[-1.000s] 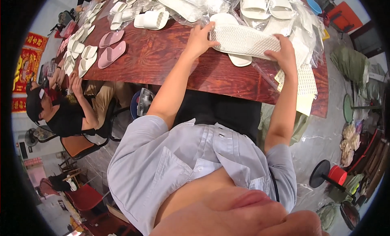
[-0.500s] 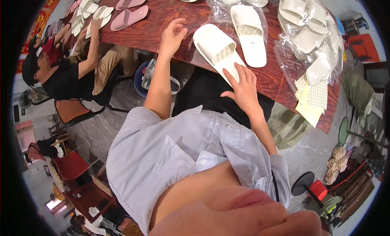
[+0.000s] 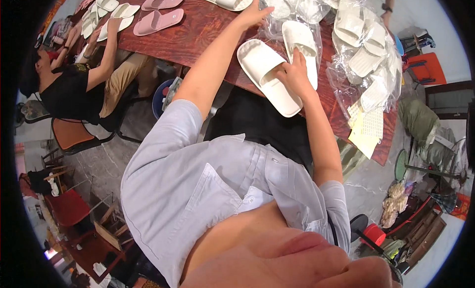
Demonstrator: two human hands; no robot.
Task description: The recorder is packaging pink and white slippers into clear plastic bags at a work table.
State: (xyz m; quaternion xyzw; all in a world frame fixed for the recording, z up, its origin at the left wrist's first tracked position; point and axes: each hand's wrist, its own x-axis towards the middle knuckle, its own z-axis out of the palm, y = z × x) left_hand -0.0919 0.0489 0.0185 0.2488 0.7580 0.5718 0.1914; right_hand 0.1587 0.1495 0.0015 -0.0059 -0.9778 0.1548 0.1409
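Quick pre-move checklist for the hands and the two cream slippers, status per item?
1. Right hand on the near cream slipper: ok, fingers at its strap opening.
2. Near cream slipper fully on the table: not ok, its end overhangs the edge.
3. Left hand free: cannot tell, it reaches among the clear bags.
4. Second cream slipper within reach: ok, beside the right hand.
5. Co-worker's hand clear of the slippers: ok, far left.
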